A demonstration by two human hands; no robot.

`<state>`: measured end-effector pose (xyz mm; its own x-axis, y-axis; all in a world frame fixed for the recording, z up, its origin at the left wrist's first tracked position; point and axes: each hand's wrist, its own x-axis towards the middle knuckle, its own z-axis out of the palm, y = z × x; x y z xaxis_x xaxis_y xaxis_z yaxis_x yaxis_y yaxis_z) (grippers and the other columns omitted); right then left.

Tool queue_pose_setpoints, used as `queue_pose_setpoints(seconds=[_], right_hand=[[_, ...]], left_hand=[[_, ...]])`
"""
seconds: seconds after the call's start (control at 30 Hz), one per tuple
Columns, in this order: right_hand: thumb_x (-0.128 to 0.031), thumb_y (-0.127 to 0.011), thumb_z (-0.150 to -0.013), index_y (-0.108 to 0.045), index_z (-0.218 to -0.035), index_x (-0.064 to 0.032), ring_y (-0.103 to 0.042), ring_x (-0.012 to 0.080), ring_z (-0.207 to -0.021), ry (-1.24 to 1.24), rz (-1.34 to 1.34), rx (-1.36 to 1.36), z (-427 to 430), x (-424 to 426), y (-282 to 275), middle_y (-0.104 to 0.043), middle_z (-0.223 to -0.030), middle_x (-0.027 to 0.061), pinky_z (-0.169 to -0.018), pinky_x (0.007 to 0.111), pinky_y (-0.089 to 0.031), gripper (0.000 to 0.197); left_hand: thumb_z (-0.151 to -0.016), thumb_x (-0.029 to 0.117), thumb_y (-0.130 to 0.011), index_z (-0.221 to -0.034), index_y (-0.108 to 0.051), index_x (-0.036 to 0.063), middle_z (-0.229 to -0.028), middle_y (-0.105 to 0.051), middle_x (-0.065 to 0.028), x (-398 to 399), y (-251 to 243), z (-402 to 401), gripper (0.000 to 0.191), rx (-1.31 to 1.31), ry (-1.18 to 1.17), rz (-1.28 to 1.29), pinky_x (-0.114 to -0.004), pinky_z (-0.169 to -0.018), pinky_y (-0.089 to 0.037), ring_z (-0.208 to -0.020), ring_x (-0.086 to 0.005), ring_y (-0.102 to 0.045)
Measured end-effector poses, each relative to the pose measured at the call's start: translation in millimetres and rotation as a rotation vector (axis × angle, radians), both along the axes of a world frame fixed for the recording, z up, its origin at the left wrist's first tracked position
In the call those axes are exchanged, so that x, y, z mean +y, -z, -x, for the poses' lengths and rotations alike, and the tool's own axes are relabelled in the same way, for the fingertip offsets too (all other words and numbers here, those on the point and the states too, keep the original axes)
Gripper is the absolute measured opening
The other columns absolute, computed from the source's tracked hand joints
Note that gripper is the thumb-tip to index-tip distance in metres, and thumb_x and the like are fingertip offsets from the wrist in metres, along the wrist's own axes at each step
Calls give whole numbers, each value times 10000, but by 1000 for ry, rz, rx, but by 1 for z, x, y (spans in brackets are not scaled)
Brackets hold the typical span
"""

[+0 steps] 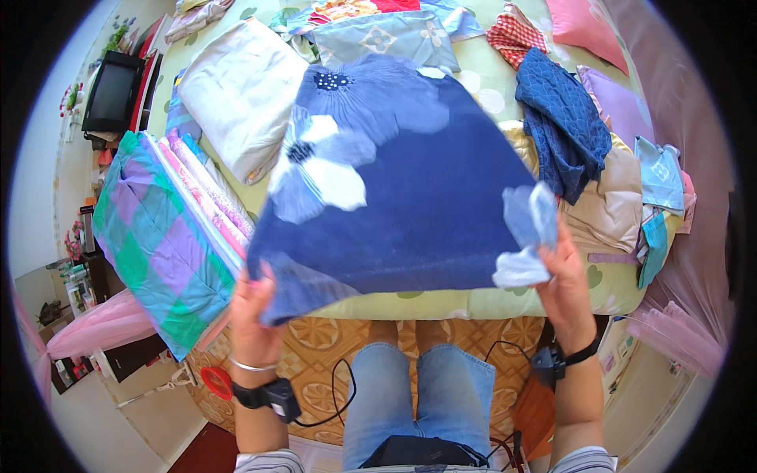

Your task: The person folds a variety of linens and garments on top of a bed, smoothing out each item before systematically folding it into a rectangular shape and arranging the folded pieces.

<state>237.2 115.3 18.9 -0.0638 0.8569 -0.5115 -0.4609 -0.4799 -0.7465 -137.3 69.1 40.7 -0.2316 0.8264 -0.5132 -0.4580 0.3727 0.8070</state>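
A dark blue pillowcase-like cloth [426, 195] with large pale flowers stretches between my two hands above the bed. My left hand [255, 304] pinches its near left corner, thumb on top. At the near right corner, my right hand [562, 272] grips the edge, where the fabric bunches in light blue and white folds. The far end of the cloth reaches a light blue folded cloth [384, 41] with white flower motifs. Whether the far part rests on the bed cannot be told. The fingers beneath the cloth are hidden.
A green floral sheet [408, 304] covers the bed. Left are a white folded quilt [242, 97] and a stack topped by a checked cloth [171, 242]. Right lie a blue quilted cloth [562, 124] and a beige folded cloth [609, 201]. Black cables [337, 384] hang near my legs.
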Motion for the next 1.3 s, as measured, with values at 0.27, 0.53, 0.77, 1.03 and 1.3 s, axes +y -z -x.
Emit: queue_pose_setpoints(seconds=[0.27, 0.53, 0.77, 1.03, 1.3], right_hand=[[29, -501, -840, -292, -1370, -84, -597, 122, -774, -124, 569, -100, -27, -85, 122, -564, -1023, 59, -587, 255, -541, 580], [-29, -455, -872, -483, -1191, -18, -594, 152, -837, -72, 307, 93, -15, 33, 168, -573, -997, 98, -691, 269, -545, 320], [-105, -549, -868, -376, -1247, 2, -584, 252, -941, 146, 253, 125, 14, 125, 254, -535, -1083, 170, -803, 330, -503, 431], [-436, -756, -691, -536, -1035, 43, -565, 185, -818, 36, 348, -788, 19, 58, 300, -587, -903, 118, -729, 284, -461, 630], [-296, -646, -842, -594, -949, -34, -549, 99, -688, -95, 319, -438, 10, 63, 259, -609, -821, 19, -597, 267, -451, 288]], left_hand=[[-773, -46, -614, -1351, -377, 129, -933, -547, 0, -98, 137, -27, 648, 53, 128, 370, -194, -786, -432, -814, -71, -520], [-851, 120, -593, -1164, -560, 87, -1055, -580, -8, 30, 163, -1, 317, -275, 111, 322, -214, -701, -481, -902, -85, -559], [-800, 517, -594, -1247, -444, 46, -1085, -524, -204, 154, 284, 7, 667, 177, -144, 433, -394, -847, -477, -960, -311, -549], [-692, 495, -704, -1013, -583, -36, -925, -627, -167, 101, 303, -23, 633, 1072, 276, 458, -356, -790, -463, -882, -284, -600], [-781, 371, -678, -904, -632, -25, -766, -602, -36, 90, 299, -3, 417, 740, 501, 398, -270, -633, -435, -698, -123, -539]])
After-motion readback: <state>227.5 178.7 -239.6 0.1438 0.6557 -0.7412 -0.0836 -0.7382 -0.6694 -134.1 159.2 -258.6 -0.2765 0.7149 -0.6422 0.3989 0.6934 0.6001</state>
